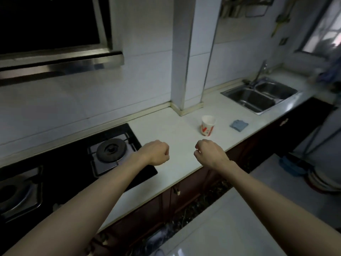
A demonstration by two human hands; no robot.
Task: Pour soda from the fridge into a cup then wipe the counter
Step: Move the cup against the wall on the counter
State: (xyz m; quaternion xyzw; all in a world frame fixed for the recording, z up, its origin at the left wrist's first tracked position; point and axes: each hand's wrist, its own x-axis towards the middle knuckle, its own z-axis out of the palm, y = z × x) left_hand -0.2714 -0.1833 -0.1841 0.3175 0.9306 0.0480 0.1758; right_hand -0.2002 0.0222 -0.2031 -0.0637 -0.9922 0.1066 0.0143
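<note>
As two bare forearms reach forward from the lower edge, the left hand (pixel 156 153) and right hand (pixel 210 154) sit side by side over the front part of the white bench (pixel 175 126), a gap between them. Both hands are clenched: the fingers are curled under into loose fists, backs up, and neither holds anything. Whether the knuckles touch the bench cannot be told. The left wrist lies over the right corner of the black hob (pixel 77 141), which carries two burners, one (pixel 111 149) just left of the left hand and one (pixel 11 193) at the frame's left edge. Below the bench front run dark cabinet doors (pixel 193 189), with pale floor (pixel 239 218) under the right forearm.

Beyond the right hand, one paper cup (pixel 207 125) stands upright on the bench, white with red marks and its mouth open. Near it on the right lies one small blue cloth (pixel 239 125), folded flat, apart from the cup. Behind the cup a white tiled pillar (pixel 184 52) rises from the bench. Farther right, one steel sink (pixel 249 100) with two basins is set into the bench, one tap (pixel 260 72) behind it. One steel hood (pixel 55 58) hangs over the hob, and one window (pixel 324 24) shows at the far right.
</note>
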